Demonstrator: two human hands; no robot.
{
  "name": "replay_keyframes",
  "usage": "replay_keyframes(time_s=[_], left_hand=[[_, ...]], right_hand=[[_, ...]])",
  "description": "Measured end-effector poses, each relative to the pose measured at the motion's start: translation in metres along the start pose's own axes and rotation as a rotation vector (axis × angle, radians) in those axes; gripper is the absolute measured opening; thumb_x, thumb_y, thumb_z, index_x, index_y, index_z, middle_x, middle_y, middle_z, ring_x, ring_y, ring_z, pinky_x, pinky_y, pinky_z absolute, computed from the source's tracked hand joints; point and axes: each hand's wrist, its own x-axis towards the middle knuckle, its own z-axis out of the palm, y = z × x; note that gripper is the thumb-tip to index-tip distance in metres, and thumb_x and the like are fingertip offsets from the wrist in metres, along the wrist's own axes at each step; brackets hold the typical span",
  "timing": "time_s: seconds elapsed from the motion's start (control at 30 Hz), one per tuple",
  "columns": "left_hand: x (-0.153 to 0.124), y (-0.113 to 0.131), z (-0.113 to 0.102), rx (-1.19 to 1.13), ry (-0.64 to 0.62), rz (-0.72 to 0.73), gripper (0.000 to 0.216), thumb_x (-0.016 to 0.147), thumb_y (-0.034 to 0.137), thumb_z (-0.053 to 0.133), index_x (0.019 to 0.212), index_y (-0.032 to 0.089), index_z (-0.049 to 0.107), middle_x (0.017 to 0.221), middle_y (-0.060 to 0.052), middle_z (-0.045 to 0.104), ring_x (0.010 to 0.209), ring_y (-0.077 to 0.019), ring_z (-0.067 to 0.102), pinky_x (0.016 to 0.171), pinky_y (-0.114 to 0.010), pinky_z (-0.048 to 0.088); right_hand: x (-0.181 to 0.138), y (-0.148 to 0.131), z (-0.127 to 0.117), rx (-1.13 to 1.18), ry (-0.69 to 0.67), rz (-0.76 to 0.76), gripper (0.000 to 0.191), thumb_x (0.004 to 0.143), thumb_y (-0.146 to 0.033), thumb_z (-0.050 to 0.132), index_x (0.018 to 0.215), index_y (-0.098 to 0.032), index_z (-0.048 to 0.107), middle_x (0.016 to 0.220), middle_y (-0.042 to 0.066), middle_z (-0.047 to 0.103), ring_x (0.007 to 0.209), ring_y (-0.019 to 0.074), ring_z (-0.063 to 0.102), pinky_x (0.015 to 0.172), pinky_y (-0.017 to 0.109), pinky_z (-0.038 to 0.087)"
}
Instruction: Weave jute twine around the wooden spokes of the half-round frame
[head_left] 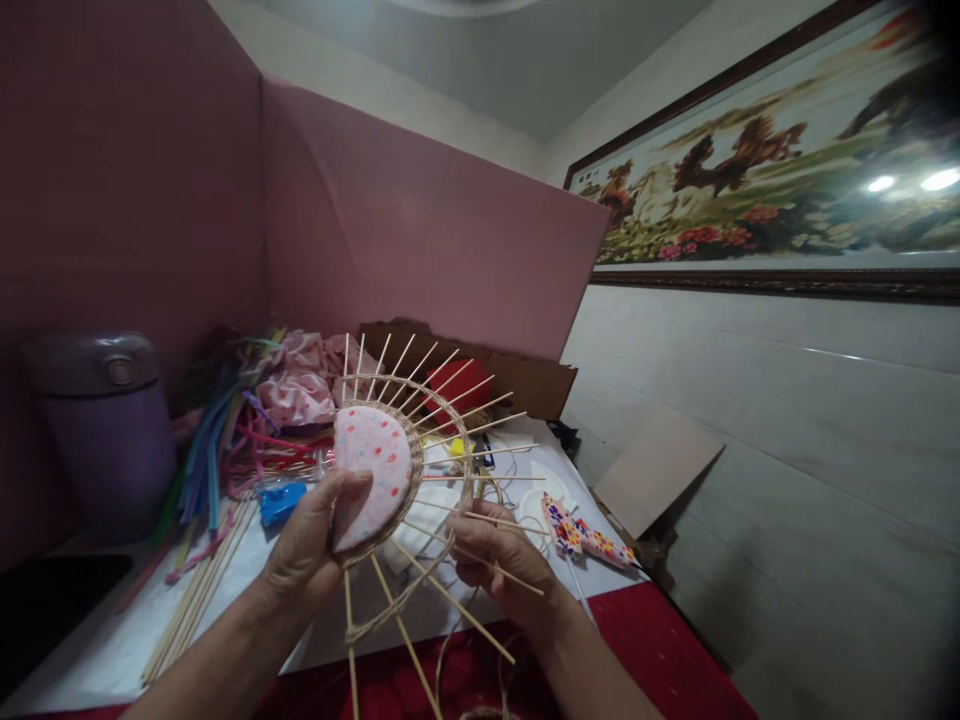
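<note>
My left hand (pixel 311 545) grips a half-round pad (pixel 381 455) covered in pink fabric with small red marks, thumb on its face and fingers behind. Thin wooden sticks (pixel 454 597) fan out from the pad's twine-woven curved edge. Farther out, a band of twine (pixel 459 415) is woven across the sticks in an arc. At the right of this band, my right hand (pixel 502 560) pinches the twine beside a stick, its fingertips partly hidden. Loose twine (pixel 442 650) hangs below, between the two hands.
Left on the table lie a bundle of sticks (pixel 196 595), a blue packet (pixel 281 503) and coloured pipe cleaners (pixel 206 455). Behind them are crumpled pink fabric (pixel 296 385) and a purple container (pixel 109 440). A flowered fabric piece (pixel 600 543) lies right. Cardboard (pixel 546 385) stands at the back.
</note>
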Motion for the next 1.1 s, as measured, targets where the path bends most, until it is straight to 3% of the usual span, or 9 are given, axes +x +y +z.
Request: replay_keyframes(time_s=[0.3,0.43,0.57,0.73,0.87,1.1], left_hand=[[-0.004,0.003,-0.002,0.075,-0.088,0.056,0.017,0.071,0.003,0.053,0.083,0.007,0.065,0.069,-0.01,0.071,0.058,-0.0188,0.067,0.056,-0.029,0.058],[-0.006,0.003,-0.004,0.149,-0.137,0.002,0.014,0.074,0.006,0.055,0.083,0.004,0.066,0.072,-0.014,0.071,0.058,-0.0206,0.067,0.054,-0.03,0.057],[-0.007,0.004,-0.003,0.2,-0.206,-0.045,0.016,0.074,0.006,0.057,0.086,0.002,0.066,0.075,-0.017,0.071,0.058,-0.0217,0.067,0.051,-0.028,0.057],[-0.005,0.012,-0.002,0.11,-0.122,-0.009,0.019,0.073,0.004,0.054,0.09,0.004,0.063,0.073,-0.014,0.071,0.06,-0.0236,0.068,0.051,-0.032,0.058],[-0.004,0.02,-0.002,0.04,-0.112,0.056,0.021,0.073,0.001,0.051,0.09,0.006,0.062,0.072,-0.013,0.072,0.06,-0.0218,0.069,0.053,-0.031,0.058],[-0.005,0.021,-0.004,0.02,-0.108,0.047,0.019,0.074,0.002,0.052,0.09,0.005,0.063,0.073,-0.015,0.072,0.059,-0.0221,0.068,0.05,-0.03,0.058]], right_hand=[[0.002,0.001,-0.001,-0.003,0.034,-0.018,0.033,0.055,-0.022,0.077,0.075,-0.019,0.051,0.054,-0.009,0.041,0.043,0.0034,0.031,0.041,0.018,0.02],[0.0,-0.002,0.001,-0.017,0.055,-0.027,0.032,0.054,-0.023,0.077,0.074,-0.019,0.052,0.053,-0.009,0.042,0.044,0.0039,0.03,0.042,0.018,0.02],[-0.003,-0.004,0.001,-0.01,-0.014,-0.057,0.029,0.056,-0.021,0.077,0.072,-0.017,0.053,0.054,-0.008,0.039,0.044,0.0034,0.029,0.042,0.018,0.019],[-0.001,-0.003,-0.004,0.023,-0.176,-0.111,0.025,0.067,-0.029,0.073,0.066,-0.014,0.053,0.055,-0.005,0.039,0.045,0.0031,0.026,0.04,0.018,0.011],[0.0,-0.001,-0.006,0.06,-0.136,-0.147,0.02,0.067,-0.025,0.073,0.068,-0.014,0.056,0.057,-0.003,0.047,0.044,0.0026,0.025,0.04,0.017,0.011],[-0.003,0.002,-0.001,0.015,-0.102,-0.1,0.019,0.065,-0.025,0.075,0.065,-0.014,0.059,0.052,-0.005,0.045,0.046,0.0037,0.03,0.042,0.019,0.013]])
